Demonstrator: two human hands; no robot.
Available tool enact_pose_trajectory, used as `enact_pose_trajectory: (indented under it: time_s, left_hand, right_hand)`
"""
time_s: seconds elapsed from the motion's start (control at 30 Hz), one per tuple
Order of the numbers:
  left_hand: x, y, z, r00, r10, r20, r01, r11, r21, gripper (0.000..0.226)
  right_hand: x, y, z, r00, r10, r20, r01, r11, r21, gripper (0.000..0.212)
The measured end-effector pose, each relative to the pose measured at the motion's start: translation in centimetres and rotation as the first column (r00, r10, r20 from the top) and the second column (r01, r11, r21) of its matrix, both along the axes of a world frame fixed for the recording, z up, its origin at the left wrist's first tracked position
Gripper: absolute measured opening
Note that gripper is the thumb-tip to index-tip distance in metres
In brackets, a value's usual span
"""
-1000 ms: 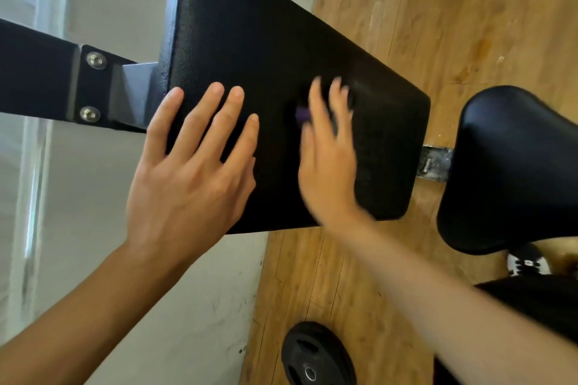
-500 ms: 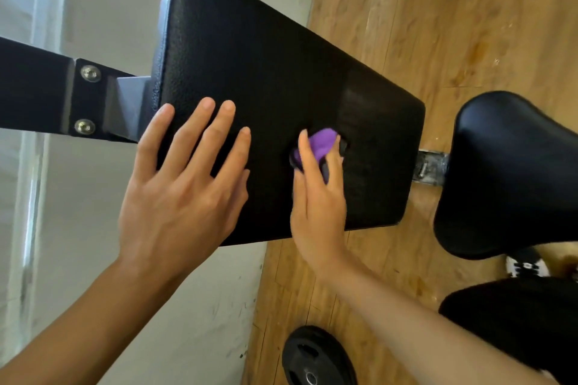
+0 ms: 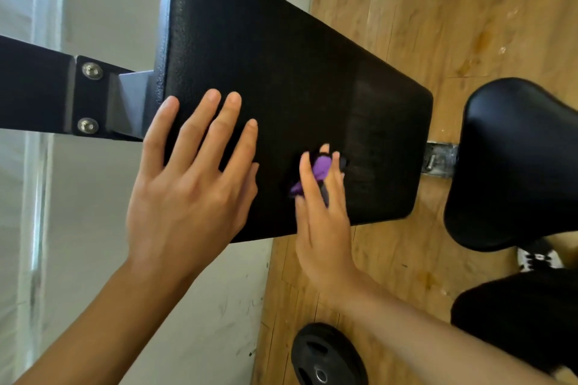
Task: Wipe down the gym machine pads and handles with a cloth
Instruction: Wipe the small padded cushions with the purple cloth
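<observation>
Bracing pad [image 3: 281, 72] with flat, empty left hand [image 3: 184, 197], presumably for steadiness, scrubbed using purple cloth [image 3: 319, 167] pinched by right hand [image 3: 325, 228].

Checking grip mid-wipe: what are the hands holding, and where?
The right hand holds a small purple cloth, bunched between its fingers, against the black padded rectangular pad. The left hand lies flat on it, holding nothing.
</observation>
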State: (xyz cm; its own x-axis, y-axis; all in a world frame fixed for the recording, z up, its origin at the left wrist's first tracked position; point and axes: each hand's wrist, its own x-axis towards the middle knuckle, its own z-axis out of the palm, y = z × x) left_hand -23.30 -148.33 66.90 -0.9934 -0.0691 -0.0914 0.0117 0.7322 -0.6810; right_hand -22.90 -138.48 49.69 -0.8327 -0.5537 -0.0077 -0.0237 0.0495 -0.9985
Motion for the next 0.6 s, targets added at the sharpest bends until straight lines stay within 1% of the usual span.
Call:
enact_pose_trajectory:
  time_s: [0.07, 0.13, 0.2, 0.23, 0.3, 0.37, 0.43, 0.47, 0.53, 0.6]
  left_hand:
    - [0.0, 0.0, -0.1, 1.000, -0.001, -0.008, 0.001, 1.000, 0.003, 0.041]
    - [0.0, 0.0, 0.0, 1.000, 0.002, -0.011, -0.002, 1.000, 0.006, 0.041]
    - [0.0, 0.0, -0.1, 1.000, 0.003, -0.008, -0.003, 1.000, 0.009, 0.041]
    - [0.0, 0.0, -0.1, 1.000, 0.002, -0.010, -0.002, 1.000, 0.009, 0.041]
    - [0.0, 0.0, 0.0, 1.000, -0.001, -0.014, 0.001, 1.000, 0.006, 0.041]
    - [0.0, 0.0, 0.0, 1.000, -0.003, -0.013, 0.003, 1.000, 0.004, 0.041]
    - [0.0, 0.0, 0.0, 1.000, -0.006, -0.006, 0.006, 1.000, 0.009, 0.040]
    - [0.0, 0.0, 0.0, 1.000, -0.009, -0.004, 0.009, 1.000, 0.008, 0.040]
    - [0.0, 0.0, 0.0, 1.000, -0.011, 0.000, 0.011, 1.000, 0.011, 0.040]
    - [0.0, 0.0, 0.0, 1.000, -0.009, -0.004, 0.009, 1.000, 0.015, 0.040]
  right_hand:
    - [-6.7, -3.3, 0.5, 0.994, -0.106, -0.004, 0.105, 0.994, -0.022, 0.057]
    - [-13.2, -6.2, 1.3, 0.983, -0.177, 0.055, 0.179, 0.983, -0.035, 0.057]
    - [-15.7, -7.3, 1.8, 0.973, -0.207, 0.105, 0.214, 0.975, -0.060, 0.055]
    - [-15.1, -7.1, 1.9, 0.971, -0.207, 0.117, 0.216, 0.974, -0.072, 0.053]
    - [-11.1, -5.0, 2.0, 0.971, -0.214, 0.111, 0.223, 0.972, -0.078, 0.051]
    - [-5.2, -2.3, 2.1, 0.981, -0.152, 0.122, 0.163, 0.983, -0.084, 0.051]
    - [-2.1, -1.2, 2.3, 0.985, -0.103, 0.139, 0.113, 0.991, -0.068, 0.054]
    - [-2.8, -1.6, 2.1, 0.984, -0.099, 0.146, 0.108, 0.993, -0.056, 0.059]
    - [-6.3, -3.5, 1.8, 0.985, -0.144, 0.099, 0.145, 0.989, -0.001, 0.067]
    - [-10.4, -5.0, 1.7, 0.984, -0.173, 0.035, 0.172, 0.985, 0.034, 0.066]
